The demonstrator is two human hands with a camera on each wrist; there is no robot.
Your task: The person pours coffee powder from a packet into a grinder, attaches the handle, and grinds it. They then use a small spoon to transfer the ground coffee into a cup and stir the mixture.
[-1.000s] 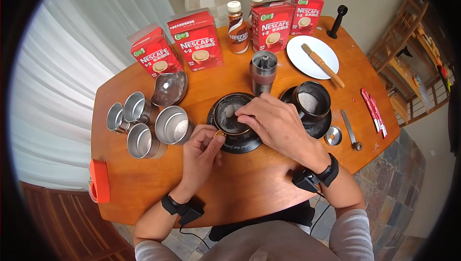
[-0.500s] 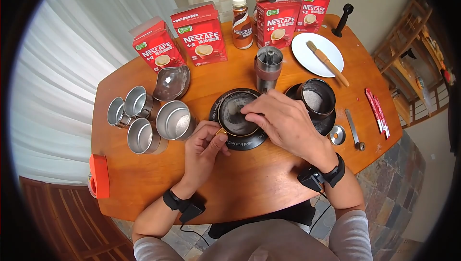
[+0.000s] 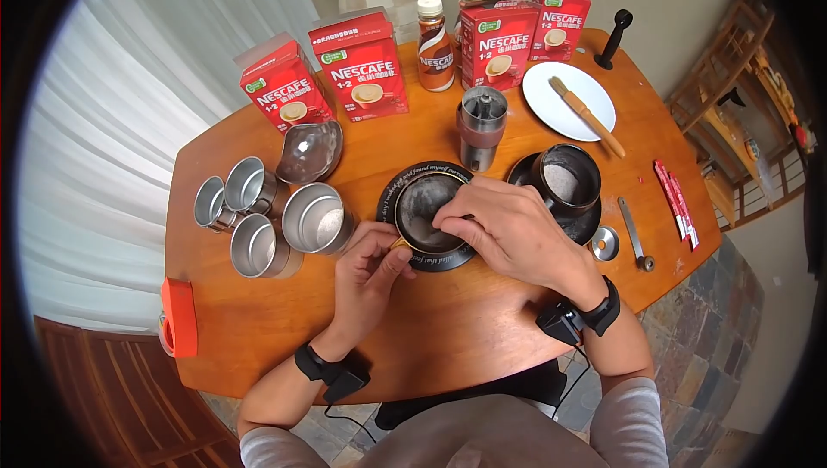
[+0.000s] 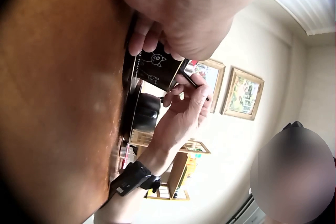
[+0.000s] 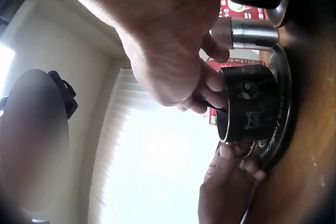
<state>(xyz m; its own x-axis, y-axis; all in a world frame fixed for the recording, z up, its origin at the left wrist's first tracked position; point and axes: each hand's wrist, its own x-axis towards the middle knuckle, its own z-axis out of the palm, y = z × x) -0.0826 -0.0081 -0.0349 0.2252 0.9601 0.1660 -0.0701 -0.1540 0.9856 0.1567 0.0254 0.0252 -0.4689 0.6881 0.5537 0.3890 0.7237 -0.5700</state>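
A black cup (image 5: 251, 98) with cat drawings and a gold rim stands on a black lettered saucer (image 3: 444, 261). At its gold handle, my left hand (image 3: 369, 274) pinches with thumb and fingers. My right hand (image 3: 517, 231) is over the cup's right rim, its fingers pinching a thin dark spoon (image 4: 190, 80) that slants into the cup. Pale residue coats the inside of the cup; the spoon's lower end is hidden there. Just right of that hand is a second black cup (image 3: 594, 179) holding white powder, on its own saucer (image 3: 519, 173).
A metal grinder (image 3: 479, 145) stands behind the cup. Several steel cups (image 3: 314, 222) and a dark bowl (image 3: 308, 153) are left. Red Nescafe boxes (image 3: 362, 71), bottles (image 3: 436, 54) and a white plate (image 3: 551, 102) with a brush (image 3: 590, 115) line the back. Red sachets (image 3: 676, 205) lie right.
The right hand has moved slightly right and its fingers have shifted inside the cup with the spoon. The left hand keeps its grip on the handle. The camera view has shifted a little.
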